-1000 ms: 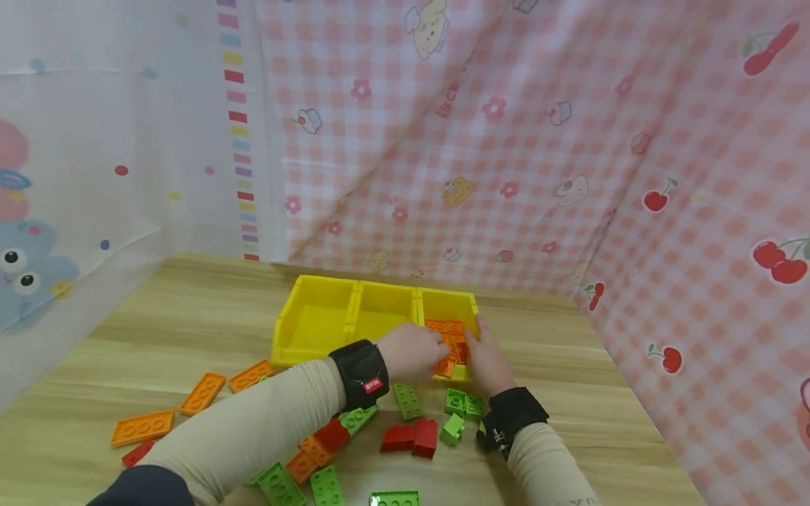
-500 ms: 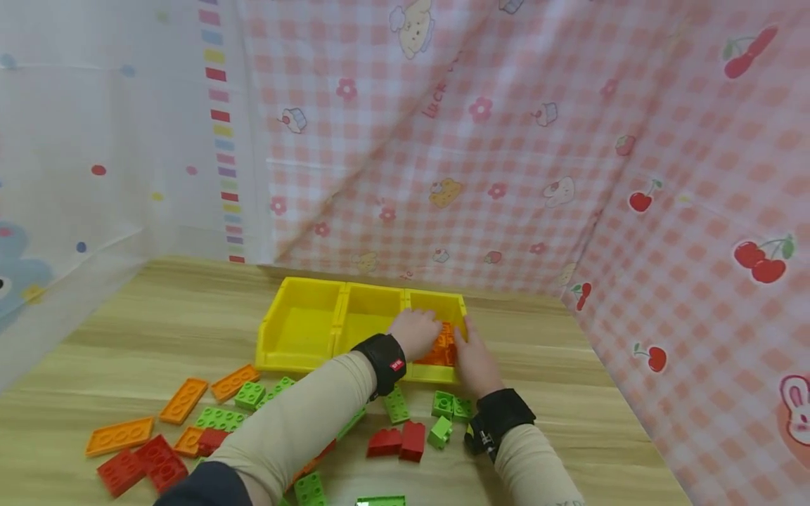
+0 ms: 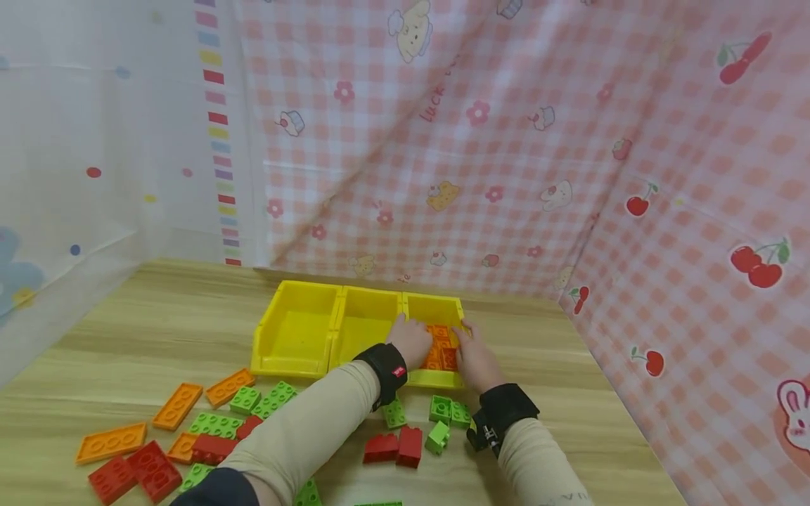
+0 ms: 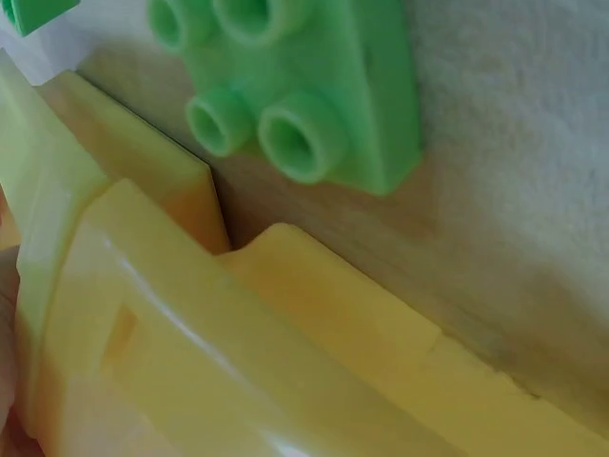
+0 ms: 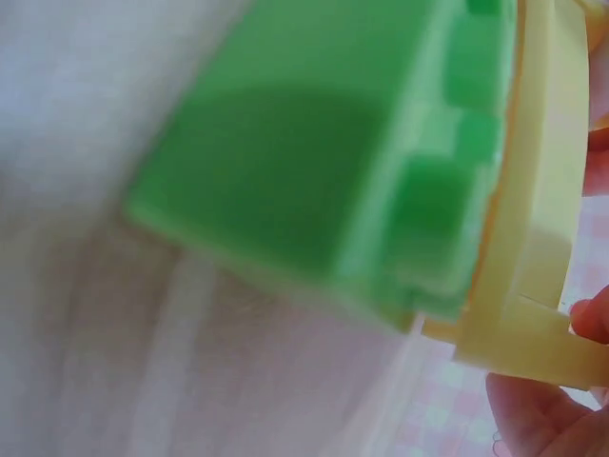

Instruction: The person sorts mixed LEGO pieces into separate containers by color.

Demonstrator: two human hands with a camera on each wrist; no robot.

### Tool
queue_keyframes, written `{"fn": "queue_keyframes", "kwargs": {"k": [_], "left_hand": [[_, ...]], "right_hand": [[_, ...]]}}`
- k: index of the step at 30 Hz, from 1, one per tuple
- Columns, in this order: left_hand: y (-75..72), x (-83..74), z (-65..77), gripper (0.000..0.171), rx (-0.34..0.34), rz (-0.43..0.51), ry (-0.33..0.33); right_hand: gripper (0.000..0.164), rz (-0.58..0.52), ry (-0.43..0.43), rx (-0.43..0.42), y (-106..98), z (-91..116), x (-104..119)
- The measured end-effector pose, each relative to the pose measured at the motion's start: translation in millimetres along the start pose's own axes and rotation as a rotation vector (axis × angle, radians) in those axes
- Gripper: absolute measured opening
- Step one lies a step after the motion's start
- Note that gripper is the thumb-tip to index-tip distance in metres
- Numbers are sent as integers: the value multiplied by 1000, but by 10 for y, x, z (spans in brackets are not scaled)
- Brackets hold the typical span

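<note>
At right edge of yellow bin (image 3: 302,332), gripping wall (image 5: 533,248) with right hand (image 3: 478,358); over orange bricks (image 3: 441,337) inside right compartment (image 3: 434,307), with left hand (image 3: 411,342) curled, can't tell on what. Could tip bin by pulling wall.

The left hand (image 3: 410,343) has drawn slightly back toward the near edge of the right compartment since half a second ago, baring more orange bricks (image 3: 439,346), which now lie in a different arrangement; the left sleeve (image 3: 310,425) has swung over, uncovering red bricks (image 3: 155,472) and green bricks (image 3: 215,425), and hiding orange-and-red pieces once visible; the head view has turned slightly right.
</note>
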State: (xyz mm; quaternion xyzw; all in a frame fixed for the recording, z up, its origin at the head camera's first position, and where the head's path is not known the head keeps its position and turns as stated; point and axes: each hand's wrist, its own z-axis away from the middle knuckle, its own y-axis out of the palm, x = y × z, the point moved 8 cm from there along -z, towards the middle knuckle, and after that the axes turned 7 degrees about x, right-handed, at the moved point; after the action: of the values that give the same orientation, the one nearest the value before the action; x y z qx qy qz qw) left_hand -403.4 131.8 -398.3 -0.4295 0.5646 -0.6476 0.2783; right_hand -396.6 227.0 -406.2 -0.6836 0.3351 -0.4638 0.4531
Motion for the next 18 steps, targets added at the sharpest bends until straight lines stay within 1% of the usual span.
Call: {"fn": "queue_keyframes", "kwargs": {"k": [3,6,8,10,12,14,17,18], "left_hand": [[37,11,37,16,-2,32,11],[34,26,91,15,-31,72,50],[-2,40,149,15,-57,90,99],[-49,58,234,18,-86,100,165],[-122,77,352,23,-114,103,245],[-216,104,509,26,-141,105,324],[-321,177,792,25,-159,109,408],[-338,209,893,24,-156,113,424]], "right_hand": [[44,-25,24,18,40,-24,-18],[52,-54,49,49,98,-39,-44],[56,-78,68,69,128,-42,-65],[58,-103,72,83,142,-43,-69],[60,-115,79,97,151,-42,-75],[60,-120,87,103,149,-44,-77],[61,-113,103,114,145,-53,-77],[61,-113,107,119,143,-56,-72]]}}
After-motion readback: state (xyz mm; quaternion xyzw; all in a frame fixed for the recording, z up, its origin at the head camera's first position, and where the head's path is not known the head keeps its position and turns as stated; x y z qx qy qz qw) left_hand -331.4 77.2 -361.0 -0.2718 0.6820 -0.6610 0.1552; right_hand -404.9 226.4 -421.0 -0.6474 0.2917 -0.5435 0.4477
